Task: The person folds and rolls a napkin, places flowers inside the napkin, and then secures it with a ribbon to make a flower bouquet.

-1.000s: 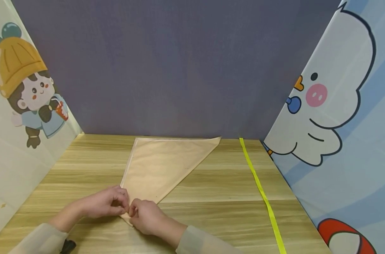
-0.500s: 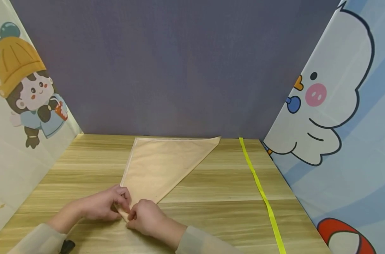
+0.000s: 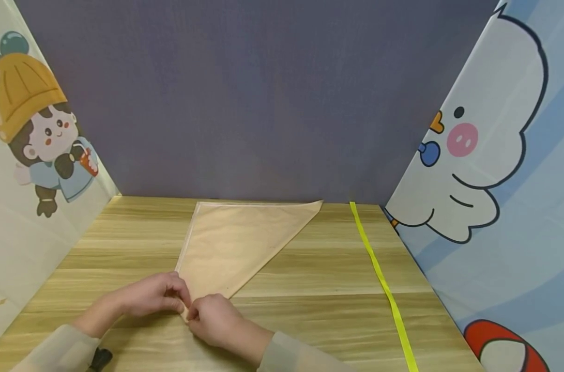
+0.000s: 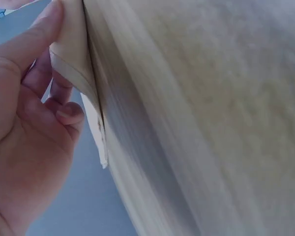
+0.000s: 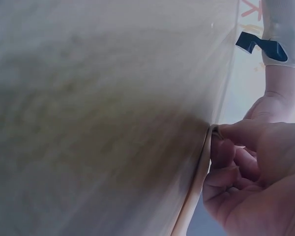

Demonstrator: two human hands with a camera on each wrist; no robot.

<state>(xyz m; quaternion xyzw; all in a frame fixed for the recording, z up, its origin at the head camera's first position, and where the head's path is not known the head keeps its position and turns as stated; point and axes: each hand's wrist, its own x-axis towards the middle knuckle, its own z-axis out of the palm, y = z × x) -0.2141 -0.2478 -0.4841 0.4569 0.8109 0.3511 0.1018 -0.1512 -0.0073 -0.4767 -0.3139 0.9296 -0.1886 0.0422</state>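
Note:
A peach-coloured cloth point(image 3: 240, 240) with a pale stitched border lies on the wooden table, folded into a rough triangle with its narrow corner towards me. At that near corner my left hand point(image 3: 153, 297) pinches the left edge between thumb and fingers. In the left wrist view a turned-over flap of the cloth point(image 4: 71, 42) hangs by that thumb. Close beside it, my right hand point(image 3: 218, 321) pinches the folded tip, fingers curled. The right wrist view shows the cloth edge point(image 5: 191, 204) running up to the right thumb and fingertips. Both hands partly hide the corner.
A long yellow strip point(image 3: 379, 274) lies along the right side of the wooden table point(image 3: 309, 315). A grey panel point(image 3: 263, 103) rises at the back, and walls with cartoon prints stand left and right. A black object point(image 3: 100, 359) shows at the left sleeve.
The near tip that stuck out below the right hand is turned in, so the corner ends shorter. My left fingers loosened slightly, then closed on the edge again; the rest of the cloth stays put.

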